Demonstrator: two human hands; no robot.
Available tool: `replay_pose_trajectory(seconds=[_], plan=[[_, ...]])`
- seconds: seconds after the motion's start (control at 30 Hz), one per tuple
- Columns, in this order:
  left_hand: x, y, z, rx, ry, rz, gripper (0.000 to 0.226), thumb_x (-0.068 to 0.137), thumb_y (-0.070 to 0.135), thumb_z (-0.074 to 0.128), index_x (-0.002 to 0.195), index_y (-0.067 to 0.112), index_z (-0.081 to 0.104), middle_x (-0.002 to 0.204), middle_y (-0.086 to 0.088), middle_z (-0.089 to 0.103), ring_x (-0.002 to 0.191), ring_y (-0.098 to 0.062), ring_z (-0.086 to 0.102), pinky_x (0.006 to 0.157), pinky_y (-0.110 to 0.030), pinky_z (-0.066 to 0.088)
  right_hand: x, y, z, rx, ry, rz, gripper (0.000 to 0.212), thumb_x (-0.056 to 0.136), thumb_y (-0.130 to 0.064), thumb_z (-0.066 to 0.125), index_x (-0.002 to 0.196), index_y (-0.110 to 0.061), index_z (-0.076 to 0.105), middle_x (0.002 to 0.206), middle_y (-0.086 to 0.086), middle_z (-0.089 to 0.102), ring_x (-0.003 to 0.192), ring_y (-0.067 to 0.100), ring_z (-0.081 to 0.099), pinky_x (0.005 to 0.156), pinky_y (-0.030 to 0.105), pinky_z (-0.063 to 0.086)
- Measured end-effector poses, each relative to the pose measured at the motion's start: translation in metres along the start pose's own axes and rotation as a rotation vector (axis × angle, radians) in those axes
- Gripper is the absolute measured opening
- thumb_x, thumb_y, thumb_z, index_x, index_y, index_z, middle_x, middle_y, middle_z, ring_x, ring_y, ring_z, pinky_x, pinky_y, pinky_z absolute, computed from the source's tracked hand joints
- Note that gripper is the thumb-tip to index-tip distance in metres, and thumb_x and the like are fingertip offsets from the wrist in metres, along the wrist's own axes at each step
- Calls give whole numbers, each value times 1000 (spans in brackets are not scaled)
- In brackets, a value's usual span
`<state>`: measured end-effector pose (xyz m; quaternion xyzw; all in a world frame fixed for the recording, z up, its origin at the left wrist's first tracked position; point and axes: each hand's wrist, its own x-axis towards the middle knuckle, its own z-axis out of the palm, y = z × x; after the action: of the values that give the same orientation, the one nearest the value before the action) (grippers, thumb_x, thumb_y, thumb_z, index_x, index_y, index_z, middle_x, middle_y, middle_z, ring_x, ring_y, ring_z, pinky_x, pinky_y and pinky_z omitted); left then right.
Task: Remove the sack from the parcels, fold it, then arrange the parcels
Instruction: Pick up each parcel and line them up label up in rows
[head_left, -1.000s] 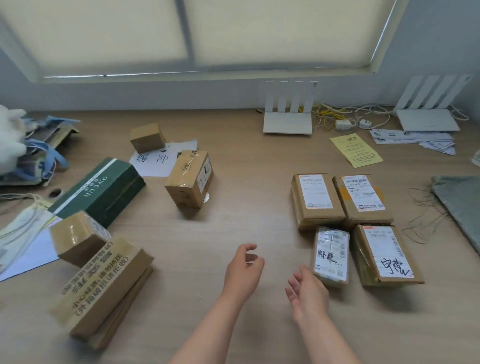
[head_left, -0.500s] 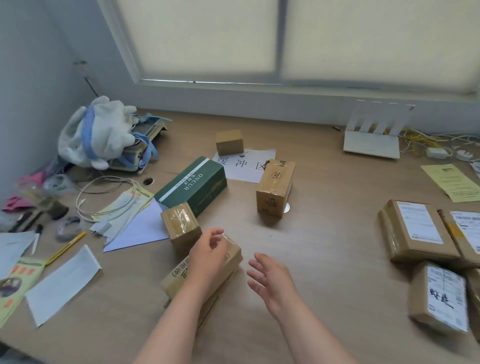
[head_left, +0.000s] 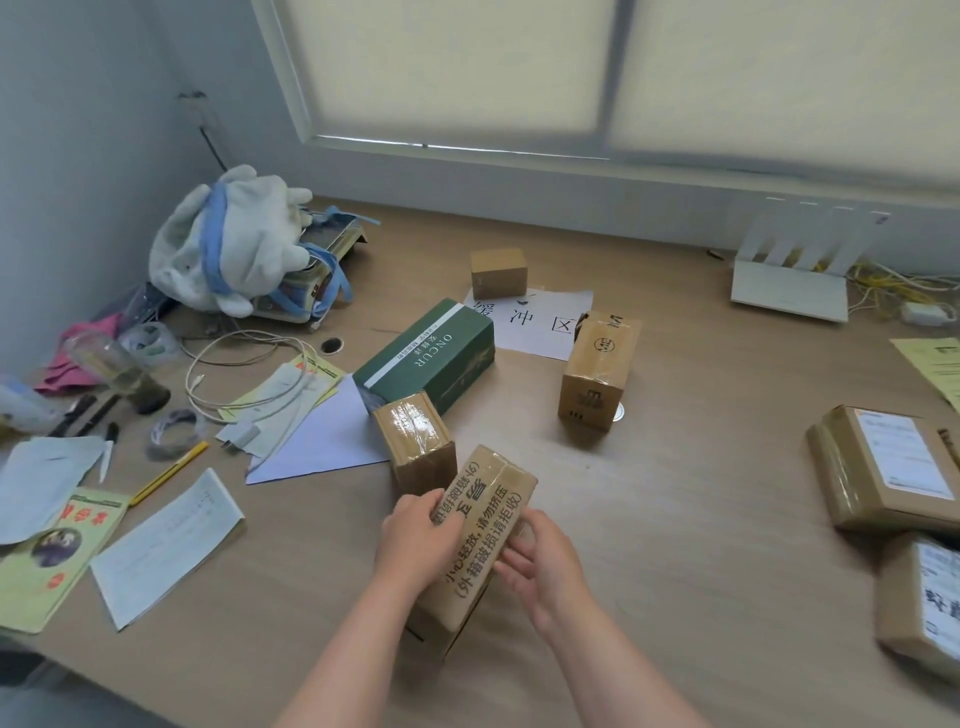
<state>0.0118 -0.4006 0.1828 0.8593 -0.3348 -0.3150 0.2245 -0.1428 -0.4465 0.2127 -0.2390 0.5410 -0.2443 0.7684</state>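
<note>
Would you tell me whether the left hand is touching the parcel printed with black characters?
Touching: the head view shows the left hand curling its fingers over the printed parcel along its left edge.

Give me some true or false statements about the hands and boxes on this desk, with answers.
1. The left hand and right hand both hold the printed box. True.
2. The green box stands on end. False: it lies on a long side.
3. The small box sits at the far edge of the sheet. True.
4. The plush toy lies at the right end of the desk. False: it is at the far left, near the wall.
</note>
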Motion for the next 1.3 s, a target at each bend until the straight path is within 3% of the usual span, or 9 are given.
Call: replay_pose_trajectory(seconds=[0.07,0.17,0.33,0.53,0.63,0.8,0.93,1.03,1.3], plan=[[-8,10,-3,-98,27,35,31,86,54,51,111,41,65,108,12,61,100,-13,62,89,-42,56,-4,-8,-5,38,23,-9,28,106,-32,44,97,-12,62,94,13,74,91,26,69,70,36,52],[-19,31,-5,-288,14,44,19,95,49,50,97,32,59,98,8,67,91,-13,65,83,-44,58,-6,-16,-16,86,60,-18,40,106,-44,40,118,-10,59,96,10,70,88,25,67,70,38,52],[-38,73,-2,-498,-67,37,42,100,59,32,98,26,58,100,-1,68,98,-17,64,90,-46,54,-12,-36,-42,-13,62,-160,59,101,-62,35,121,-17,68,83,3,64,83,21,60,85,41,49],[-70,112,5,-772,-247,48,44,102,61,29,114,40,65,104,16,73,105,-6,58,76,-32,47,-34,-60,-68,-117,29,-317,73,75,-75,64,114,-13,59,96,4,68,89,21,60,82,36,47],[-78,123,11,-784,-302,73,33,105,48,37,117,40,66,93,21,74,102,-6,61,73,-32,49,-42,-65,-82,-113,18,-339,78,60,-70,68,115,-16,60,99,2,69,91,19,61,82,35,47],[-80,130,23,-832,-339,112,35,90,34,48,122,40,62,112,-2,72,111,-20,62,82,-38,52,-47,-70,-102,-8,19,-315,51,95,-58,51,122,-16,63,98,2,68,98,16,62,98,48,44],[-88,134,38,-928,-252,102,53,88,67,51,107,20,68,107,-11,66,110,-23,61,94,-52,53,-49,-76,-114,76,38,-319,54,91,-57,62,117,-10,65,108,12,73,100,28,71,80,54,58],[-92,137,45,-948,-244,109,61,74,60,71,113,15,58,116,-12,69,108,-28,67,94,-50,54,-54,-77,-121,162,-1,-361,49,73,-36,76,111,-9,59,108,15,71,84,28,70,65,41,59],[-94,132,49,-1064,-342,134,53,81,29,58,133,18,57,120,-12,72,106,-30,71,82,-40,57,-56,-73,-128,144,-91,-401,44,92,-28,69,133,-19,59,126,12,72,114,31,69,94,47,56]])
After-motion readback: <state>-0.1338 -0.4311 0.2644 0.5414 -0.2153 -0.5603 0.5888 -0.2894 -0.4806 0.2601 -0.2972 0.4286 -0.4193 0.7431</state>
